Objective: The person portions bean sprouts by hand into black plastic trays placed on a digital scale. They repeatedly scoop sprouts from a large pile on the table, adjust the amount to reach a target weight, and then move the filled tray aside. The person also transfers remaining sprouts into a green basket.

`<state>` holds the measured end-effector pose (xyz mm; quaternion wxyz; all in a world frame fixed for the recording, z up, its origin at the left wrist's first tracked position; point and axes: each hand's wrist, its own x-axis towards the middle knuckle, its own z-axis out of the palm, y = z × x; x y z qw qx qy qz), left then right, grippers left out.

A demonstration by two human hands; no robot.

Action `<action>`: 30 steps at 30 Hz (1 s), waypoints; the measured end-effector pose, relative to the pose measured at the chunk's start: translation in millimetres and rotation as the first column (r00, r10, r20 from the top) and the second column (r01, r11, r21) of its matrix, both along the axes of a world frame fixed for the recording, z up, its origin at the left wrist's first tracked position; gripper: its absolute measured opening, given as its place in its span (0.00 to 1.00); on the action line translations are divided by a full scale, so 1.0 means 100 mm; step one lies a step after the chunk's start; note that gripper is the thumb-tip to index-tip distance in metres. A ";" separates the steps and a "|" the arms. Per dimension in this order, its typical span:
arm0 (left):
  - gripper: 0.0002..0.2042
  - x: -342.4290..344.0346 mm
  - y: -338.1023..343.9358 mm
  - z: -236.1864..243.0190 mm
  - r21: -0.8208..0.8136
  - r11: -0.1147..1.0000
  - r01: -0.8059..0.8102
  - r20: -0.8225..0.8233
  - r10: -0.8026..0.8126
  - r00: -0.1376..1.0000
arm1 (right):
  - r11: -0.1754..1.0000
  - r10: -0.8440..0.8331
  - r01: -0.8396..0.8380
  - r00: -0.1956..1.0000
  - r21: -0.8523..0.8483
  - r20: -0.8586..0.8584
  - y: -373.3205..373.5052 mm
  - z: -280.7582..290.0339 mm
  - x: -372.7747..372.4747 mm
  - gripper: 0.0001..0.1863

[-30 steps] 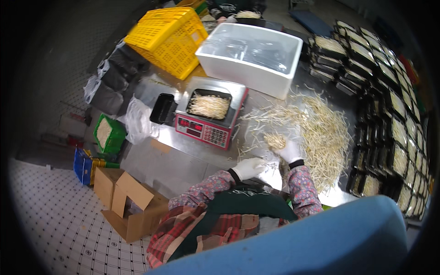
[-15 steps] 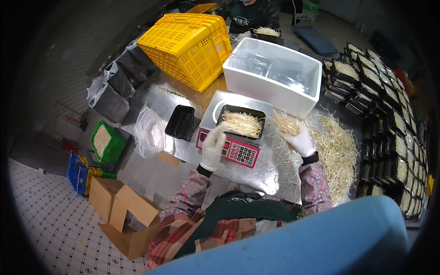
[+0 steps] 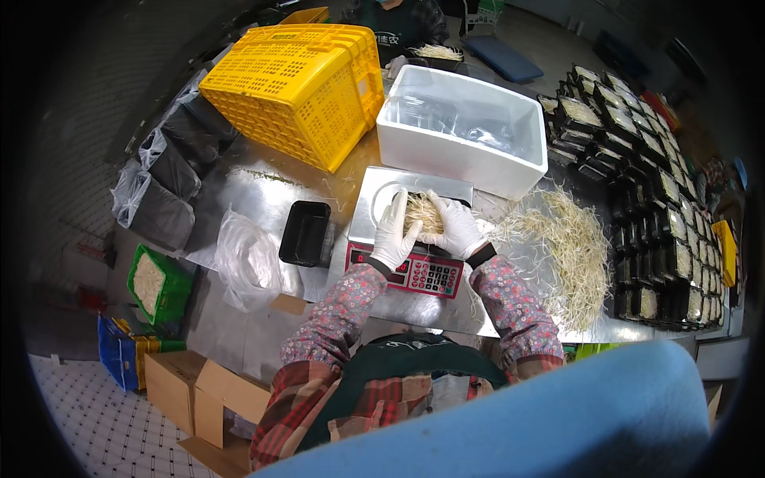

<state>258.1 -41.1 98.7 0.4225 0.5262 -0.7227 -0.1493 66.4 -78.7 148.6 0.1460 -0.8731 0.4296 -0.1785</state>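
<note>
Both my hands, in white gloves, cup a clump of bean sprouts from either side. My left hand is on its left with the thumb toward the middle; my right hand closes over its right side. Beneath them a black plastic tray, mostly hidden by my hands, sits on the metal plate of a red-fronted digital scale. A loose pile of bean sprouts lies on the metal table to the right. Left of the scale stands another black tray with nothing in it.
Behind the scale are a white foam box holding clear plastic lids and a tilted yellow crate. Stacked packed trays fill the right side. A clear plastic bag lies left. Across the table a person stands near a filled tray.
My right hand has carried its handful of sprouts left from beside the pile to the tray on the scale. My left hand has moved in against the sprouts. The view has shifted slightly.
</note>
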 end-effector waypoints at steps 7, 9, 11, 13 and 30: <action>0.25 -0.10 -0.07 -0.03 -0.014 0.999 -0.052 0.233 0.054 0.971 | 0.976 -0.052 0.025 0.992 -0.218 -0.116 -0.01 -0.35 0.37 0.25; 0.23 -0.10 -0.08 -0.03 -0.025 0.996 -0.085 0.235 0.089 0.968 | 0.987 -0.043 0.023 0.991 -0.159 -0.126 -0.04 -0.30 0.37 0.26; 0.24 -0.14 -0.09 -0.01 0.000 0.997 -0.078 0.161 0.077 0.984 | 1.000 -0.002 0.001 0.994 -0.008 -0.106 -0.09 -0.25 0.24 0.35; 0.28 -0.14 -0.11 0.04 0.055 0.997 -0.051 0.058 0.048 0.997 | 0.988 0.048 -0.049 0.999 0.148 0.014 -0.16 -0.16 0.06 0.49; 0.39 0.35 -0.19 0.81 0.071 0.989 0.133 -0.158 -0.121 0.980 | 0.970 -0.183 0.129 0.945 0.206 0.272 -0.10 0.17 -1.18 0.59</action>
